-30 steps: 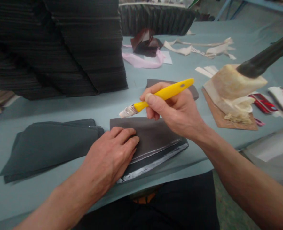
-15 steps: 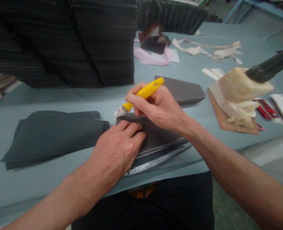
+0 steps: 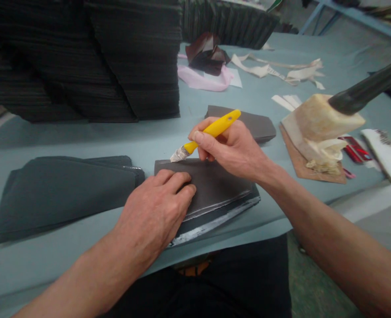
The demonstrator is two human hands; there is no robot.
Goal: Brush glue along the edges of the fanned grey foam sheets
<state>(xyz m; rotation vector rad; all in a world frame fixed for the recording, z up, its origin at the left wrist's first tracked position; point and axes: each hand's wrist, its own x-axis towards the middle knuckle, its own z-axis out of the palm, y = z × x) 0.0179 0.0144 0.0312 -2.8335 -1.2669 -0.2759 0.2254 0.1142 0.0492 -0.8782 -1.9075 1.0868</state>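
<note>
My right hand (image 3: 233, 152) grips a brush (image 3: 220, 126) by its yellow handle. White stuff coats the bristles, which touch the far edge of a dark grey-brown panel (image 3: 223, 181) near its left corner. Across the left part of that panel my left hand (image 3: 158, 203) lies flat, fingers stretched out. Beneath it, a darker sheet (image 3: 248, 198) sticks out toward me, its near edge bearing a white smeared band. A few dark green-grey sheets (image 3: 76, 185) lie overlapped to the left. Beyond my right hand is a small pile of grey-brown panels (image 3: 256, 126), partly hidden.
Tall stacks of black sheets (image 3: 142, 62) rise at the back left. At the right stands a crusted cream container (image 3: 317, 117) with a dark tube leaning from it, on a brown board (image 3: 293, 154). Pale strips (image 3: 264, 68) and a pink scrap (image 3: 205, 80) lie farther back.
The brush and my right hand have moved right along the panel's far edge. My left hand still presses on the panel. The whole view has shifted slightly.
</note>
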